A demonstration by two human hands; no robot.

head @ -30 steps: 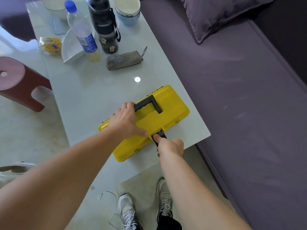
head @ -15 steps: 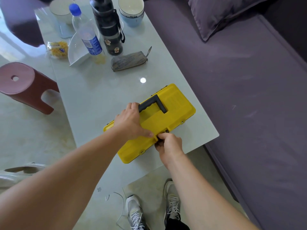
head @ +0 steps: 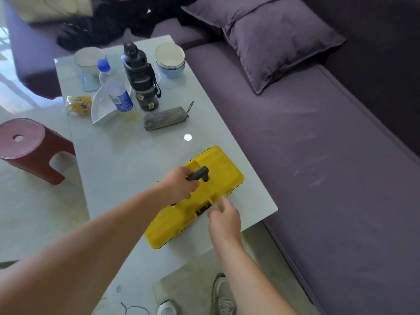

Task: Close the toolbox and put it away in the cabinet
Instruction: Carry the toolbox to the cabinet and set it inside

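Observation:
The yellow toolbox (head: pixel 216 171) lies flat with its lid down near the front right corner of the pale glass table (head: pixel 127 155). My left hand (head: pixel 179 186) is wrapped around the black handle (head: pixel 202 172) on the lid. Just in front of the box's black front latch (head: pixel 203 208) hovers my right hand (head: pixel 223 214), its fingers loose and holding nothing. No cabinet is in view.
At the table's far end stand two bowls (head: pixel 170 57), a black bottle (head: pixel 141 80), a water bottle (head: pixel 114 87), a white dish (head: pixel 102 108), a snack packet (head: pixel 78 104) and a grey pouch (head: pixel 166 118). A purple sofa (head: pixel 318 167) runs along the right; a red stool (head: pixel 29 148) is on the left.
My left hand moved from pressing the lid to gripping the handle. My right hand let go of the front latch and drew back. The view tilted up, showing more sofa.

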